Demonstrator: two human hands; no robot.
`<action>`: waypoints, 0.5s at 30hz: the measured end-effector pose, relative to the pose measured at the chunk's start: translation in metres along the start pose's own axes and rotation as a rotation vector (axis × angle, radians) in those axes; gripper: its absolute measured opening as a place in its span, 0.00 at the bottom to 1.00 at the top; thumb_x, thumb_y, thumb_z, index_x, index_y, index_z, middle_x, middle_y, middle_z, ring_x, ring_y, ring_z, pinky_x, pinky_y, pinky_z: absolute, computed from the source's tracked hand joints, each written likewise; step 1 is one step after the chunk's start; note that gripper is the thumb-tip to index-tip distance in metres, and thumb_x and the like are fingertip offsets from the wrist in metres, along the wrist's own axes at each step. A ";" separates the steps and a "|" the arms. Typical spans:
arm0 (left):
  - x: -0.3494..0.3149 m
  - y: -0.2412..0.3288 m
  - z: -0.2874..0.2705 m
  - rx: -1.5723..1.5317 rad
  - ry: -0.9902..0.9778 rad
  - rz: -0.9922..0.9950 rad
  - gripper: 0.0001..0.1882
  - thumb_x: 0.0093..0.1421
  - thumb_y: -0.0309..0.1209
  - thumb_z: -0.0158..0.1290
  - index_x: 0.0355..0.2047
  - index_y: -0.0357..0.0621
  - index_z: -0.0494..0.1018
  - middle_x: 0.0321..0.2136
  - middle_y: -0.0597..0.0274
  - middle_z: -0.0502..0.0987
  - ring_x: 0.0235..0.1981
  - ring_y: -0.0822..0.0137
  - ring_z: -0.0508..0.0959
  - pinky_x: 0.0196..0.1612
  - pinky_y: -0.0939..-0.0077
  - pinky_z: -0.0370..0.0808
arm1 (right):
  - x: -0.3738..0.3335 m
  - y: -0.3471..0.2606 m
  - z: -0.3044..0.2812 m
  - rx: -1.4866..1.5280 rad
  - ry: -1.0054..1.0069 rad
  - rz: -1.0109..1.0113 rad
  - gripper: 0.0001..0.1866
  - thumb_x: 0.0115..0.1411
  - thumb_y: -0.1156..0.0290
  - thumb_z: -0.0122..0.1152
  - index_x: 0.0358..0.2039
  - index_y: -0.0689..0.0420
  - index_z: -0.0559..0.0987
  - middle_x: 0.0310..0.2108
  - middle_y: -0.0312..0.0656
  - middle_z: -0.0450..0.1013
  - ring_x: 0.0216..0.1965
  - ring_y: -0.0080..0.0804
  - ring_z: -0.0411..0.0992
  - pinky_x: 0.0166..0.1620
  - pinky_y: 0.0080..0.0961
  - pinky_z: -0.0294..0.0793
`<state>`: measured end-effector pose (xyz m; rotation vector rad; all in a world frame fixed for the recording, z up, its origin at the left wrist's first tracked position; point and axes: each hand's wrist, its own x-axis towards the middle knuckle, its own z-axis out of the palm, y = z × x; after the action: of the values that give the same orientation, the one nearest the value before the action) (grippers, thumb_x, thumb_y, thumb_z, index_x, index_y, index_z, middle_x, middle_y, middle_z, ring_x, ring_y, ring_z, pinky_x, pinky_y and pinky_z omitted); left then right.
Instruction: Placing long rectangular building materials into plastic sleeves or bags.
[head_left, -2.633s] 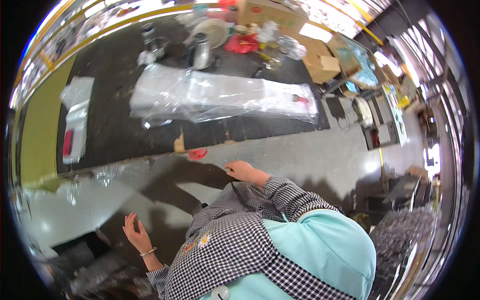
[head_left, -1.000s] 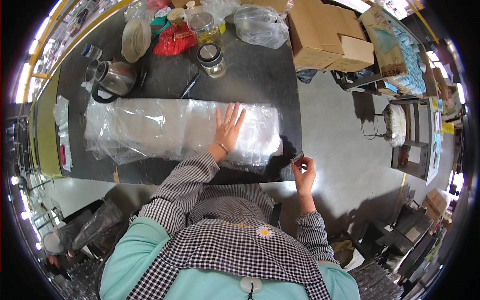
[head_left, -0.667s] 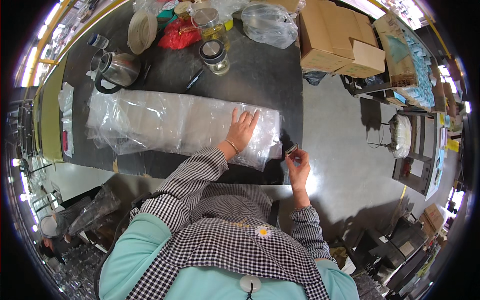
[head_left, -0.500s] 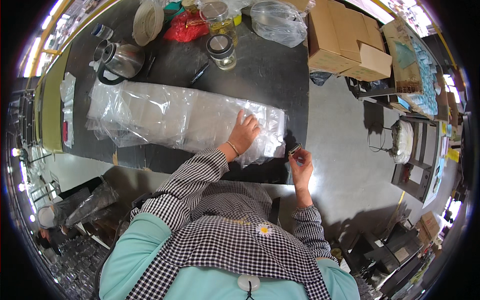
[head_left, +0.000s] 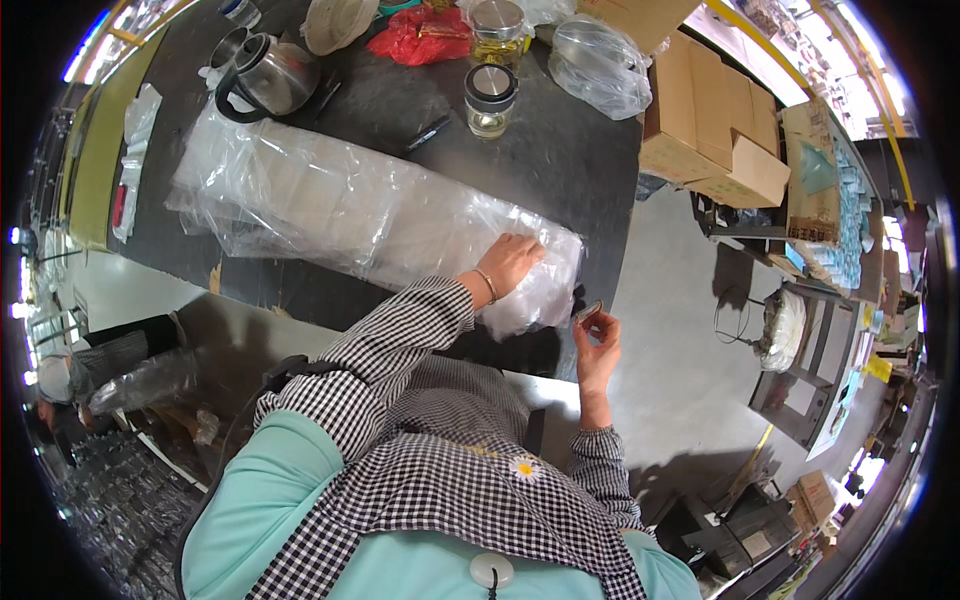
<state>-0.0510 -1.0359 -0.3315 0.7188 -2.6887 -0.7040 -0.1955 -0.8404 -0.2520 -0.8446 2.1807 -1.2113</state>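
Note:
A long stack of clear plastic bags point(head_left: 350, 205) lies slantwise across the dark table. Over its right end, my left hand point(head_left: 508, 264) bears down on the film with bent fingers, closed on the top layer, which is crumpled beneath it. Just past the table's right edge, my right hand point(head_left: 597, 352) pinches a small silver-and-dark metal piece point(head_left: 589, 311) between thumb and fingers; its exact kind is too small to tell. The piece is apart from the bags.
On the black table point(head_left: 400, 95) stand a steel kettle point(head_left: 275, 78), a lidded glass jar point(head_left: 490, 105) and a red plastic bag point(head_left: 420, 38). A pen point(head_left: 428, 133) lies beyond the stack. Cardboard boxes point(head_left: 700, 115) stand to the right, beside a rack point(head_left: 800, 360).
My left hand has gone from spread fingers to bent ones on the film, whose right end is more bunched. The view has turned slightly; my right hand still pinches the metal piece.

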 end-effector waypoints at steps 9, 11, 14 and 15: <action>-0.018 0.011 -0.017 0.129 0.161 0.052 0.06 0.57 0.29 0.49 0.29 0.48 0.76 0.32 0.62 0.78 0.39 0.62 0.77 0.54 0.61 0.66 | 0.002 -0.014 -0.001 -0.020 -0.020 -0.024 0.16 0.54 0.76 0.68 0.42 0.62 0.75 0.36 0.39 0.76 0.37 0.25 0.73 0.46 0.25 0.74; -0.022 0.009 -0.025 0.149 0.252 0.180 0.05 0.56 0.29 0.49 0.28 0.48 0.75 0.30 0.63 0.77 0.37 0.62 0.78 0.55 0.60 0.66 | 0.010 -0.021 0.001 -0.030 -0.010 -0.085 0.15 0.55 0.76 0.68 0.42 0.62 0.75 0.37 0.38 0.75 0.38 0.25 0.73 0.46 0.25 0.74; -0.039 0.008 -0.031 0.118 0.178 0.227 0.05 0.55 0.27 0.49 0.26 0.49 0.76 0.27 0.66 0.76 0.34 0.62 0.77 0.57 0.59 0.65 | 0.018 -0.041 0.013 0.018 0.033 -0.145 0.15 0.55 0.76 0.68 0.41 0.62 0.74 0.35 0.39 0.75 0.34 0.25 0.73 0.42 0.24 0.73; -0.041 0.007 -0.035 0.067 0.022 0.155 0.06 0.55 0.26 0.49 0.25 0.49 0.76 0.27 0.66 0.75 0.34 0.62 0.77 0.58 0.59 0.65 | 0.021 -0.044 0.019 0.015 0.030 -0.151 0.15 0.55 0.76 0.68 0.41 0.62 0.74 0.35 0.39 0.75 0.34 0.25 0.73 0.42 0.24 0.73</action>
<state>-0.0060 -1.0222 -0.3040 0.5232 -2.7229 -0.5671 -0.1849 -0.8848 -0.2253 -1.0062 2.1613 -1.3186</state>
